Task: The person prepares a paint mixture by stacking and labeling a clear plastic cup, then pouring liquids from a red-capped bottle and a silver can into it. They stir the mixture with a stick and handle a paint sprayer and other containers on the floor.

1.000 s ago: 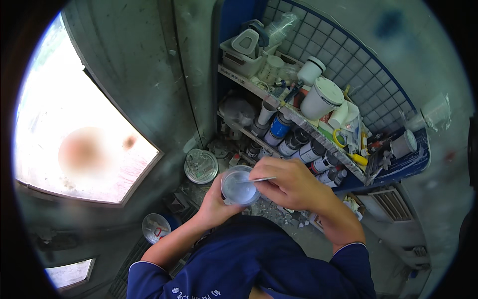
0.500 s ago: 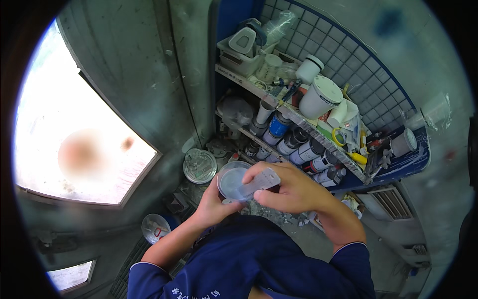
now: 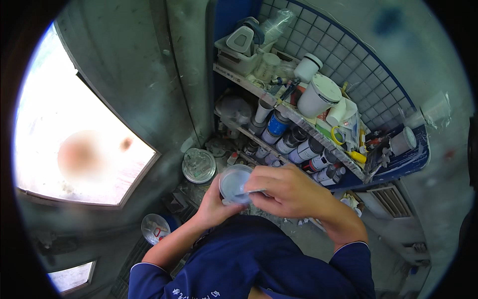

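In front of my chest my left hand (image 3: 215,205) is closed round the side of a clear plastic cup (image 3: 223,188). A pale, milky content shows inside the cup. My right hand (image 3: 281,189) pinches a flat, translucent stir stick (image 3: 256,191) at the cup's right rim. The stick is seen nearly edge-on, and one end reaches over or into the cup. My fingers hide part of the stick, so how deep it goes I cannot tell.
Ahead stands a blue shelf unit (image 3: 423,154) with a white tub (image 3: 318,94), yellow-handled scissors (image 3: 337,134) and several cans (image 3: 303,151). A round lid (image 3: 198,166) lies left of the cup. A clear container (image 3: 155,228) stands lower left, below a bright window (image 3: 89,134).
My right hand has turned, and the stir stick has gone from showing its broad face to nearly edge-on. The cup stays in my left hand, almost in the same place.
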`<state>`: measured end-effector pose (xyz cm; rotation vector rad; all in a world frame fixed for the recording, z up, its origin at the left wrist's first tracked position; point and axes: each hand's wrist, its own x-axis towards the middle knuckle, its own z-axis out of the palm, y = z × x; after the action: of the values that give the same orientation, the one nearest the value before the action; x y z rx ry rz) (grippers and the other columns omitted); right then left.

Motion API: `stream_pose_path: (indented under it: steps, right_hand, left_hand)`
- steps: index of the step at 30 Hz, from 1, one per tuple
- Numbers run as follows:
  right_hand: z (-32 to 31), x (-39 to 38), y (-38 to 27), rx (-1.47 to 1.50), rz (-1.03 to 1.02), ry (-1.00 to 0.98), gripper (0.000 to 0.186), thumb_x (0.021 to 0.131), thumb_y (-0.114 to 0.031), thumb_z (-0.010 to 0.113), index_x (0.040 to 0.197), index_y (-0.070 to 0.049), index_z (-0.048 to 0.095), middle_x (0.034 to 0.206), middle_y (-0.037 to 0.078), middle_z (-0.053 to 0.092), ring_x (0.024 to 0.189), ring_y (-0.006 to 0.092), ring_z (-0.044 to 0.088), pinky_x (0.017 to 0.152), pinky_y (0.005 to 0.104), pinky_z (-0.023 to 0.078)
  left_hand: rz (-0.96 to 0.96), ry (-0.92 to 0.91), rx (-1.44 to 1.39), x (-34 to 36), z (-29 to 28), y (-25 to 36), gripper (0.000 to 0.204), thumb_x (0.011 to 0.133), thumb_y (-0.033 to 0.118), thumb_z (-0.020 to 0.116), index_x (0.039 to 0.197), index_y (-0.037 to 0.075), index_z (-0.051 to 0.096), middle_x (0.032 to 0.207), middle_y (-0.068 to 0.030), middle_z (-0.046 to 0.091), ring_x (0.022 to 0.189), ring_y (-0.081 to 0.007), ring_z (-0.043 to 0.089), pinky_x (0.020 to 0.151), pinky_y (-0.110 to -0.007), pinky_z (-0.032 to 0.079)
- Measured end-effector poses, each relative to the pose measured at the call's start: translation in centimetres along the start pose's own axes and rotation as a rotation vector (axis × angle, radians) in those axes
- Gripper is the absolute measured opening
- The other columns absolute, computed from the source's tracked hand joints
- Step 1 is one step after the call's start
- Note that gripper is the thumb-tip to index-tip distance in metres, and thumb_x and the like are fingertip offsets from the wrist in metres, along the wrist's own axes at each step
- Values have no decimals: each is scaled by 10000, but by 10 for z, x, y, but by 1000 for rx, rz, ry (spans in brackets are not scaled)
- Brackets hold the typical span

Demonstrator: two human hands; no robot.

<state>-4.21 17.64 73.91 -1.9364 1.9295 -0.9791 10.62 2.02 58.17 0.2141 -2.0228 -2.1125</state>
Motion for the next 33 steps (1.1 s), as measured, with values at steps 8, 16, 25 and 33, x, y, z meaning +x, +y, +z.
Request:
stream_pose_path:
  steps: [8,16,25,33]
  right_hand:
    - [-4,-7,11,-59,80,-5,131,888,-111,700,1008,-74,663,902,78,640,712,313,660,578,402,515]
    - [1,-1,18,-22,11,74,213,838,-63,753,1040,-99,695,955,73,680,673,270,665,541,351,503]
    - [1,7,10,11,7,60,139,887,-122,704,1013,-81,659,902,84,637,734,331,662,600,412,516]
    - [2,8,7,43,-62,31,197,834,-75,747,1017,-91,675,915,72,658,714,291,669,568,376,506]
  left_hand:
    - [16,28,-14,1,3,3,864,729,99,870,1469,29,430,1357,-122,596,1256,-212,580,1085,-388,461]
    - [41,-2,-55,1,4,-5,868,741,87,861,1482,32,414,1362,-118,591,1264,-211,572,1090,-387,455]
    - [69,-48,-87,4,1,-5,859,741,82,862,1479,41,424,1355,-111,585,1268,-207,568,1083,-378,456]
    - [65,-51,-19,5,-1,0,867,745,99,866,1490,39,427,1376,-123,583,1284,-218,567,1095,-388,453]
